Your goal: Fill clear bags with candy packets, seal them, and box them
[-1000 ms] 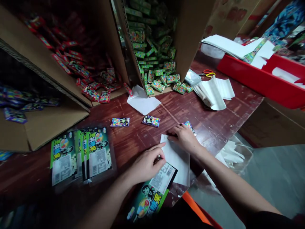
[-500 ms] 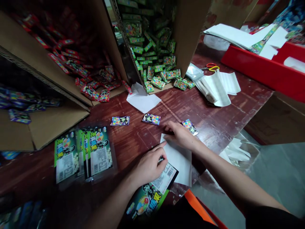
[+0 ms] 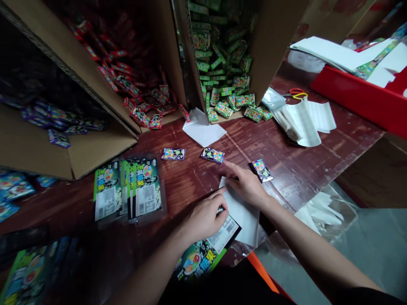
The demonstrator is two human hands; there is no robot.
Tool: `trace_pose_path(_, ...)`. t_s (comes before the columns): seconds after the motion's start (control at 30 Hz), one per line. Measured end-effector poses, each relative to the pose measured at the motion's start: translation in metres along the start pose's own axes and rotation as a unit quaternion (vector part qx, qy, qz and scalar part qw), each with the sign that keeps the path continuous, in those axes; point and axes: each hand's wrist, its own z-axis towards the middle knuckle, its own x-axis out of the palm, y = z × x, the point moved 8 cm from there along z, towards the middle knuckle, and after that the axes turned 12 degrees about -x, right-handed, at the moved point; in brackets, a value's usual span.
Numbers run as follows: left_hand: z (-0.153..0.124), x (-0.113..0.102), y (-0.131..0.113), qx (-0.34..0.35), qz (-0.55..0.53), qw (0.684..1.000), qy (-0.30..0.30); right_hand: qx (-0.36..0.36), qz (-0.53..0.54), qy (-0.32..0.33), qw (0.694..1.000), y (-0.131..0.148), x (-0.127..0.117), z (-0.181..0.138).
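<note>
My left hand [image 3: 205, 217] rests with curled fingers on a green printed packet [image 3: 206, 250] and the near edge of a white sheet [image 3: 243, 214] at the table's front edge. My right hand [image 3: 246, 182] presses on the far corner of that white sheet, fingers bent and pinching at it. Three small candy packs lie just beyond my hands: one purple pack [image 3: 173, 153], a second pack [image 3: 213, 155] and a third pack [image 3: 261, 170] right of my right hand.
Tilted cardboard boxes hold red candy packs [image 3: 140, 101], green candy packs [image 3: 222, 76] and purple candy packs [image 3: 60, 127]. Printed bags [image 3: 130, 190] lie at the left. White sheets [image 3: 305, 120], scissors [image 3: 295, 94] and a red bin [image 3: 356, 97] are at the right. The table edge drops off at the right.
The view has shifted so everything sits a little further right and lower. My hands have stayed on the white sheet and packet, barely moving.
</note>
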Motion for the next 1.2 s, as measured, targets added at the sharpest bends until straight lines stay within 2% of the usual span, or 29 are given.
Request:
trace_pose_path(0.13, -0.017, -0.010, 0.015, -0.038, 0.020, 0.999, -0.016, -0.092, -0.124, 0.010, 0.988, 0.009, 0.005, -0.005)
trace_pose_path(0.23, -0.027, -0.016, 0.023, -0.048, 0.027, 0.998, -0.026, -0.114, -0.082, -0.032, 0.990, 0.017, -0.002, -0.001)
trace_pose_path(0.3, -0.029, -0.016, 0.024, -0.048, 0.031, 0.998, -0.030, -0.071, 0.018, -0.108, 0.991, 0.015, -0.016, 0.007)
trace_pose_path(0.37, -0.031, -0.016, 0.024, -0.045, 0.031, 0.998, -0.029, -0.006, 0.128, -0.189, 0.974, 0.006, -0.030, 0.013)
trace_pose_path(0.43, -0.036, -0.019, 0.025, -0.045, 0.026, 0.997, -0.048, 0.035, 0.162, -0.224, 0.960, 0.002, -0.040, 0.019)
trace_pose_path(0.5, -0.048, -0.032, 0.033, -0.057, 0.013, 0.994, -0.097, 0.030, 0.110, -0.204, 0.972, 0.010, -0.046, 0.023)
trace_pose_path(0.57, -0.067, -0.046, 0.049, -0.086, -0.026, 0.986, -0.141, 0.000, 0.059, -0.167, 0.984, 0.031, -0.045, 0.025)
trace_pose_path(0.6, -0.078, -0.053, 0.060, -0.104, -0.061, 0.981, -0.152, -0.014, 0.071, -0.146, 0.987, 0.044, -0.040, 0.025)
trace_pose_path(0.67, -0.098, -0.063, 0.080, -0.135, -0.149, 0.966, -0.163, -0.020, 0.187, -0.094, 0.978, 0.073, -0.018, 0.024)
trace_pose_path(0.7, -0.107, -0.067, 0.089, -0.145, -0.189, 0.956, -0.171, -0.010, 0.272, -0.060, 0.960, 0.088, -0.002, 0.024)
trace_pose_path(0.77, -0.121, -0.074, 0.099, -0.153, -0.238, 0.939, -0.194, 0.016, 0.424, -0.003, 0.906, 0.119, 0.031, 0.024)
trace_pose_path(0.83, -0.130, -0.076, 0.102, -0.151, -0.258, 0.931, -0.209, 0.034, 0.501, 0.025, 0.864, 0.141, 0.059, 0.026)
trace_pose_path(0.87, -0.132, -0.077, 0.102, -0.148, -0.266, 0.928, -0.213, 0.037, 0.514, 0.031, 0.857, 0.148, 0.069, 0.028)
trace_pose_path(0.93, -0.137, -0.076, 0.101, -0.145, -0.281, 0.923, -0.219, 0.041, 0.502, 0.038, 0.863, 0.152, 0.084, 0.031)
trace_pose_path(1.03, -0.144, -0.075, 0.101, -0.146, -0.296, 0.916, -0.228, 0.032, 0.432, 0.045, 0.900, 0.152, 0.091, 0.033)
trace_pose_path(1.13, -0.151, -0.075, 0.104, -0.143, -0.307, 0.911, -0.233, -0.019, 0.288, 0.022, 0.957, 0.159, 0.080, 0.035)
trace_pose_path(1.2, -0.155, -0.076, 0.106, -0.139, -0.319, 0.908, -0.234, -0.084, 0.173, 0.006, 0.981, 0.173, 0.070, 0.036)
